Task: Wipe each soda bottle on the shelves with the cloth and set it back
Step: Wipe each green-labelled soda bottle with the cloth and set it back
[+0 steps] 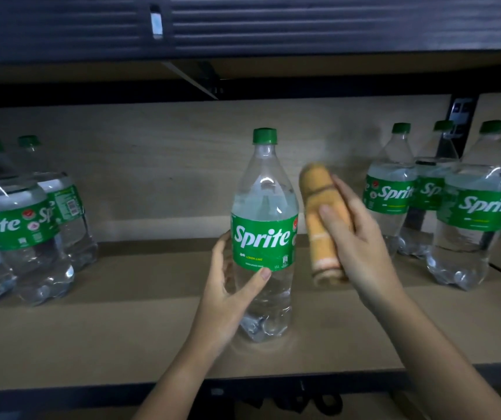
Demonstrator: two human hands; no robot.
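Clear plastic with a green cap and a green label, the soda bottle (263,237) stands upright near the middle of the wooden shelf (122,328), its base resting on the board. The left hand (228,295) grasps it low on the left side, thumb across the front just under the label and the fingers curled round behind. Just right of the bottle, close to it but apart, the right hand (355,237) clutches a folded orange cloth (321,225), held upright and blurred. Further right of the bottle stands a group of three like bottles (437,204) near the back panel. Well to the left of the bottle another cluster of the same bottles (22,225) stands at the shelf's end.
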